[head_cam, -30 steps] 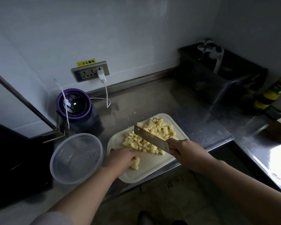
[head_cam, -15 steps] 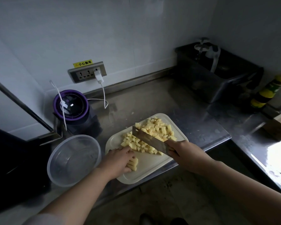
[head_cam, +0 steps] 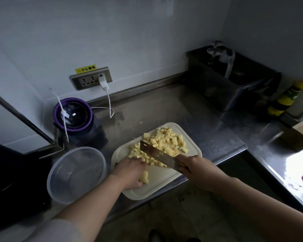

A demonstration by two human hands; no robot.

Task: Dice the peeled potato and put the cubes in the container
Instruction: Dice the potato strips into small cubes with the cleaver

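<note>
The left hand (head_cam: 129,172) curls over an uncut chunk (head_cam: 144,178) at the near side of the board (head_cam: 157,189), pinning it down. It looks firm but wet, so it probably slips unless held from above with fingertips tucked. The right hand (head_cam: 194,166) grips the knife (head_cam: 156,154) by its handle, blade slanted over the board. Beyond the blade lie the cubes (head_cam: 166,142), light and loose; they are better scooped on the flat blade than pinched singly. The container (head_cam: 75,173) sits just left of the board, with no cubes in it

Kitchen: steel counter (head_cam: 164,109), sink (head_cam: 234,88), cutting board (head_cam: 157,179).
</note>
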